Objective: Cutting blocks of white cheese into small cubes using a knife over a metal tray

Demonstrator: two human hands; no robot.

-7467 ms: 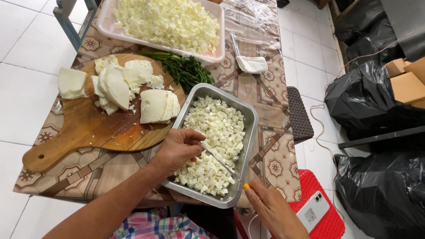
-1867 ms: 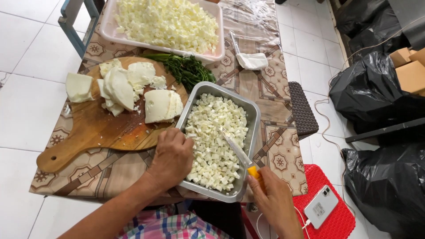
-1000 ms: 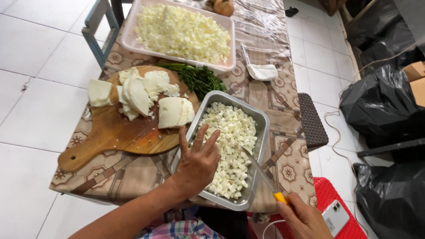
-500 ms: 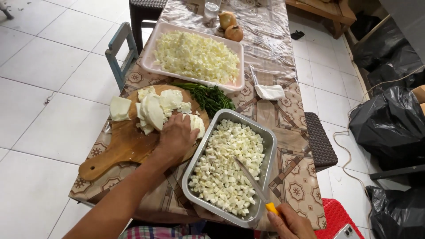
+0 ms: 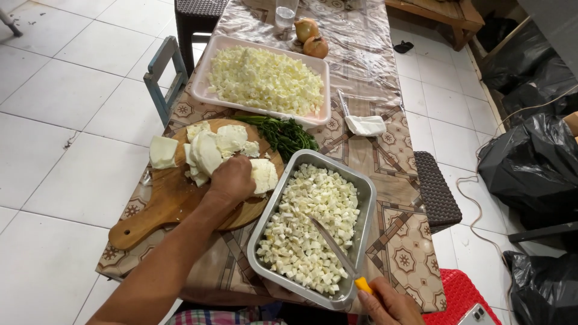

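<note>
Left hand [image 5: 232, 180] has moved onto one white slab [image 5: 264, 174], gripping; right hand [image 5: 388, 304] holds one knife [image 5: 334, 253].

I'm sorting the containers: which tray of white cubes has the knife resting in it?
The metal tray nearest the person; the knife lies across its cubes. The pink tray farther back has none.
</note>
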